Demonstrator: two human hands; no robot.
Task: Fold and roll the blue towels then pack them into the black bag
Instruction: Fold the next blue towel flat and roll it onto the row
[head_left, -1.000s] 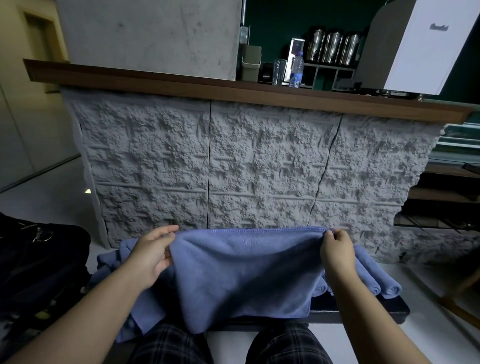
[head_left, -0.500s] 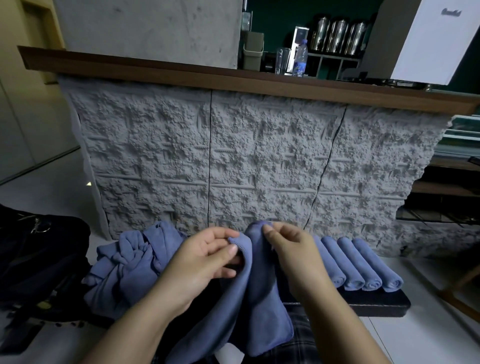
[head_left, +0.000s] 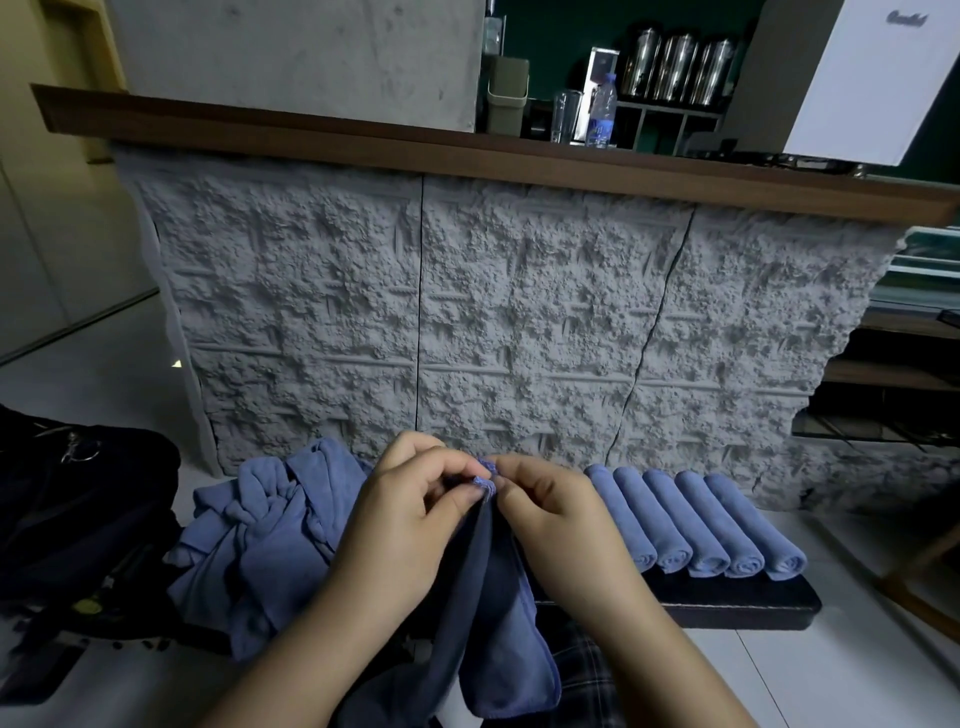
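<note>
A blue towel, stretched wide between the hands a second ago, has been folded in half, its top corners brought together and pinched at one point by the left hand and right hand; the doubled cloth is left hanging below them over the lap. Five rolled towels are seen on the bench just right of the right hand, an unfolded heap left of the left hand, the black bag farther left. Rolling is judged next.
</note>
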